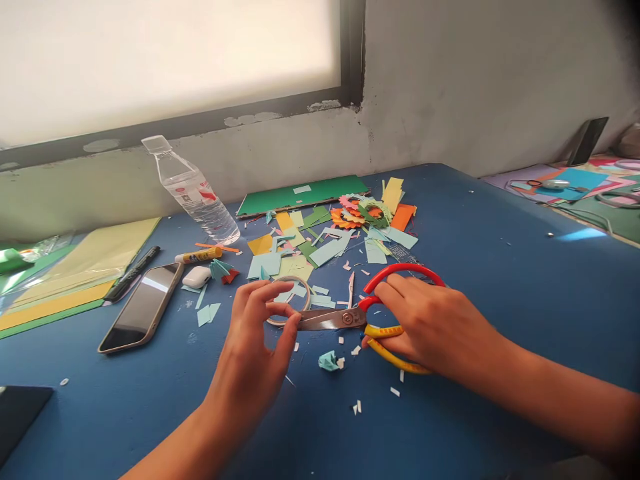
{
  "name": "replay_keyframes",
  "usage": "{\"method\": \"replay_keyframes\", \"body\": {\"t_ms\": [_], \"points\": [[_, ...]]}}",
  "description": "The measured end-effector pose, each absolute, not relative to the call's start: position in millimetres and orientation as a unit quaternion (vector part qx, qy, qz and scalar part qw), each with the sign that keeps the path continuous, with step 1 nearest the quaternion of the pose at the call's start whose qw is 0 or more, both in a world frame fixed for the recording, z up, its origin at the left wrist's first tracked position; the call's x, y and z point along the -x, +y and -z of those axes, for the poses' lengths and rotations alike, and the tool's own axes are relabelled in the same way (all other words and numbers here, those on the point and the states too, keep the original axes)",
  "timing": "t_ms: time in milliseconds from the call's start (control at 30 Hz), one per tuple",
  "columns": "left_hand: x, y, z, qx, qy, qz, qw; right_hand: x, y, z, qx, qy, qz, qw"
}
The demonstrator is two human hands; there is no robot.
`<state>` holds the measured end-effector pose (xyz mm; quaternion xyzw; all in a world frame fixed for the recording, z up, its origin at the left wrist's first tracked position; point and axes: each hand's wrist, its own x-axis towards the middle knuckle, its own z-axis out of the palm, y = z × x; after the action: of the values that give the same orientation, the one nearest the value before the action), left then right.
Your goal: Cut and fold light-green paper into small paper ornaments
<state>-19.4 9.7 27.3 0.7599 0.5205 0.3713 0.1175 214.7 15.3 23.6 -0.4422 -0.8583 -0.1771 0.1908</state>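
Observation:
My right hand (425, 317) grips a pair of scissors (335, 320) by its handles, one loop red and the other yellow. The blades are closed and point left over the blue table. At their tip, the thumb and forefinger of my left hand (255, 337) are pinched together; whether a small scrap sits between them is hidden. Behind those fingers lies a roll of tape (306, 293), partly covered. Just below the blades rests a crumpled light-blue paper piece (329, 361), with small white scraps (356, 350) around it.
Cut coloured paper (330, 247) and paper rosettes (357, 212) are heaped at the back. A tilted-looking water bottle (193, 193), glue stick (199, 255), earbud case (197, 277), phone (143, 307), black marker (133, 273) and paper sheets (90, 260) occupy the left. A green board (310, 193) lies near the wall.

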Motion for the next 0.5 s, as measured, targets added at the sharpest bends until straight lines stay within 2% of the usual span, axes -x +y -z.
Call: {"method": "replay_keyframes", "body": {"t_ms": [233,367,500], "points": [[14.3,8.1,-34.3,-0.672,0.551,-0.414,0.272,-212.7,14.0,-21.0,0.452,-0.858,0.189,0.158],[15.6,10.9,-37.1,-0.66,0.558,-0.45,0.222,-211.9,14.8,-17.6,0.456,-0.861,0.177,0.138],[19.6,15.3,-34.3,-0.696,0.558,-0.423,0.162,-212.2,15.7,-17.7,0.458,-0.854,0.197,0.147]]}}
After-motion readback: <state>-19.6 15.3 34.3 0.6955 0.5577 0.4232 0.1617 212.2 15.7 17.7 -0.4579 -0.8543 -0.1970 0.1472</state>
